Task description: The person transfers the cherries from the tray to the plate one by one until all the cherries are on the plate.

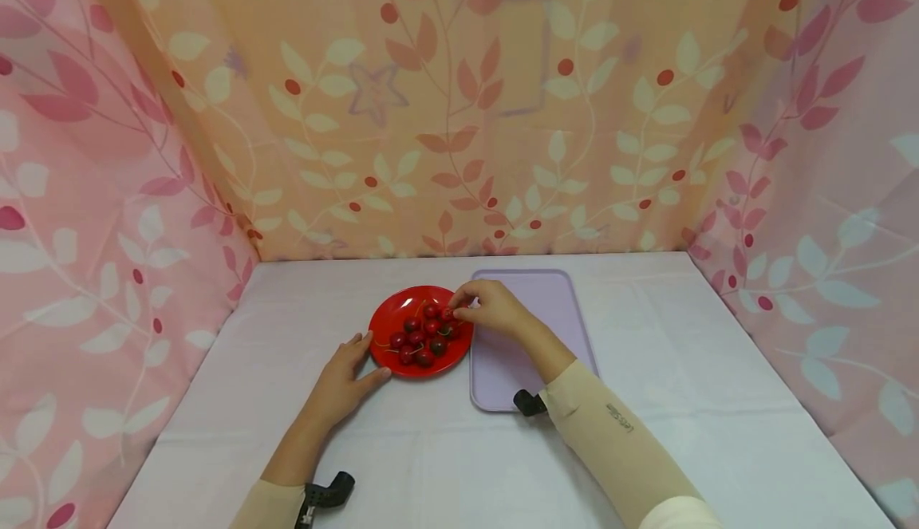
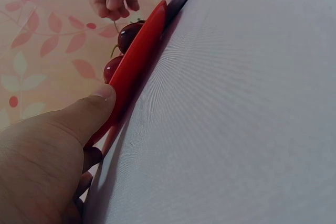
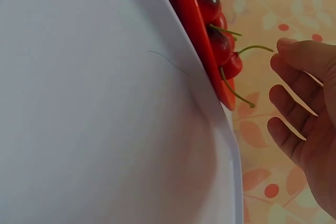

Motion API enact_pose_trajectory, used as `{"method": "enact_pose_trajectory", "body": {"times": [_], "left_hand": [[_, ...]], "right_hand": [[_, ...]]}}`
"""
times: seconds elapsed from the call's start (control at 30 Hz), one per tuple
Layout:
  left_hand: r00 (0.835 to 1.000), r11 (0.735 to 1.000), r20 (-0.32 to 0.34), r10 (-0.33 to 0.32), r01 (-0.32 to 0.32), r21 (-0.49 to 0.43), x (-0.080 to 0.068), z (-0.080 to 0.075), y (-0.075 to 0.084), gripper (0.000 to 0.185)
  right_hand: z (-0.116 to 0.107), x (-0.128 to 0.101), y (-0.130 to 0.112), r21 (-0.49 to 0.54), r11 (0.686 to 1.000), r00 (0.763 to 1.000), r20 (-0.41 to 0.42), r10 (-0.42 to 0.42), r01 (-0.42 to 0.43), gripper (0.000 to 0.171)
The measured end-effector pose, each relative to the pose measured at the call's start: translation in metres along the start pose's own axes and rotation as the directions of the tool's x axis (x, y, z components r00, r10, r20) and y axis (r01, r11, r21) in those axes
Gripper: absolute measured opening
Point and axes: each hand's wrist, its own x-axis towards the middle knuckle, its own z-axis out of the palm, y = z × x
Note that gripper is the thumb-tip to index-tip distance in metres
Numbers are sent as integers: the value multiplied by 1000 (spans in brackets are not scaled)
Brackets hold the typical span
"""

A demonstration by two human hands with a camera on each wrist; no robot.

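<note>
A round red plate [image 1: 388,317] carries several dark red cherries [image 1: 416,339], some with green stems. My left hand [image 1: 346,381] holds the plate's near left rim, its thumb [image 2: 100,100] lying against the edge in the left wrist view and its fingers farther along, partly hidden. Over the plate's right side, my right hand [image 1: 495,309] pinches the end of a thin stem between thumb and forefinger. In the right wrist view that stem runs down to a bright red cherry [image 3: 231,65] among the others, while the remaining fingers [image 3: 286,135] are loosely bent.
Right beside the plate lies a pale purple rectangular tray [image 1: 495,389], under my right forearm. Both stand on a white-covered table [image 1: 424,465]. Patterned cloth walls [image 1: 459,114] rise behind and at both sides. A small black wrist device [image 1: 529,403] hangs over the tray's near edge.
</note>
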Motion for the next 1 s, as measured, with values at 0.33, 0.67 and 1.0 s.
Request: {"method": "enact_pose_trajectory", "body": {"times": [0.33, 0.67, 1.0], "left_hand": [[1000, 1000, -4, 13, -13, -7, 1, 2, 1, 90], [1000, 1000, 5, 20, -20, -13, 1, 3, 1, 89], [1000, 1000, -7, 9, -9, 3, -2, 1, 1, 90]], "right_hand": [[-17, -16, -4, 20, 998, 998, -16, -55, 55, 15], [-35, -43, -13, -65, 995, 995, -53, -84, 81, 13], [-55, -82, -15, -108, 988, 982, -142, -124, 110, 14]]}}
